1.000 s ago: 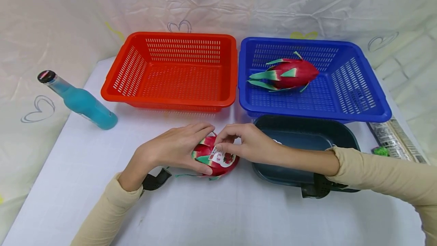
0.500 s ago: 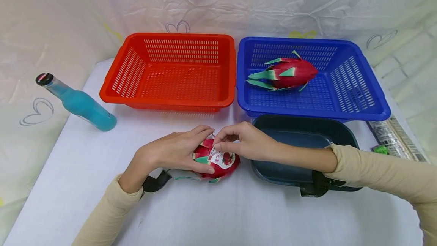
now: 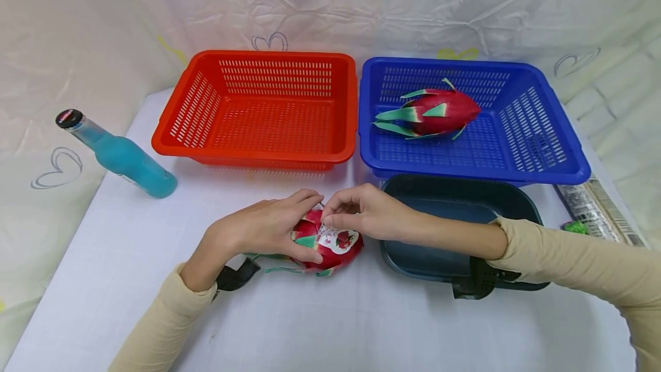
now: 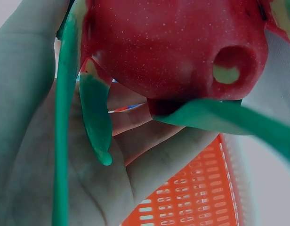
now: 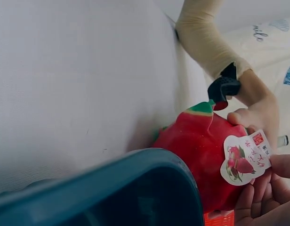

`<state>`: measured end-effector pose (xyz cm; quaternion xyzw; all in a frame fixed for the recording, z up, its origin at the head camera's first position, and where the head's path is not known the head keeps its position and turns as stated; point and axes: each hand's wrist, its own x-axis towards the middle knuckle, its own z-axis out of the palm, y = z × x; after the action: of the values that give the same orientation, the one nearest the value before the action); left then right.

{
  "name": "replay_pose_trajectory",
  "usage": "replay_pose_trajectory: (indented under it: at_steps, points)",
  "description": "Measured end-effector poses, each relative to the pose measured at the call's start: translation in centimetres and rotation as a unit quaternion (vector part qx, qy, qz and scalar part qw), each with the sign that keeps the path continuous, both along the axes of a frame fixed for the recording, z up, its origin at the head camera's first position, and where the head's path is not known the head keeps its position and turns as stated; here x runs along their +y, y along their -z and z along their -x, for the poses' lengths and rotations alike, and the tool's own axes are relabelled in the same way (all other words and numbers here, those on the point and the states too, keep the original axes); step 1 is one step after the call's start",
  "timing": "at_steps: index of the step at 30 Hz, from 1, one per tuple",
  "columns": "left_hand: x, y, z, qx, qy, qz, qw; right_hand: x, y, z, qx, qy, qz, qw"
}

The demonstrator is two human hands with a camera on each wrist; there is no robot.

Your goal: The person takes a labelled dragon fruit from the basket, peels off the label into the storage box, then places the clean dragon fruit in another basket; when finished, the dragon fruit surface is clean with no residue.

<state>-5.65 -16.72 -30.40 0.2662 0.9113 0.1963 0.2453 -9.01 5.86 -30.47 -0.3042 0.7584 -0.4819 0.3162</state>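
A red dragon fruit [image 3: 306, 224] with green-tipped scales, looking like a model, lies on the white tabletop. My left hand [image 3: 268, 224] grips it from the left, thumb on the near side and fingers over the far side. The left wrist view shows its red end, with a round hollow, and the palm [image 4: 84, 183] close by. A white sticker [image 5: 241, 160] with a dragon fruit picture and writing sits on the fruit's right side. My right hand [image 3: 374, 214] pinches the sticker's upper edge between thumb and fingers. How much of the sticker still clings is unclear.
An orange-red basket [image 3: 268, 157] and a blue basket [image 3: 480, 171] stand behind; the blue one holds another dragon fruit [image 3: 449, 111]. A dark teal tub [image 3: 413, 268] sits under my right forearm. At left stands a blue bottle [image 3: 134, 162]; at right lies a printed packet [image 3: 594, 211].
Both hands stay almost in place on the fruit and sticker. The sticker's visible face has turned slightly under my right fingers. The whole head view has shifted a little.
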Motion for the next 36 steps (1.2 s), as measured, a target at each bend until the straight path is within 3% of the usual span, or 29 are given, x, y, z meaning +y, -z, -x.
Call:
replay_pose_trajectory:
  at_steps: [7,16,36]
  points:
    - [0.14,-0.12,-0.09,0.006,0.001,0.001,1.0000,0.00,0.10,-0.05,-0.018,0.009,0.001,0.9998]
    - [0.09,-0.20,-0.10,-0.008,-0.006,-0.002,0.9999,0.01,-0.12,-0.24,-0.082,0.035,-0.011,0.9960]
    - [0.16,-0.16,-0.17,-0.009,-0.008,-0.008,0.9999,0.10,-0.02,-0.10,-0.090,0.010,-0.003,0.9959]
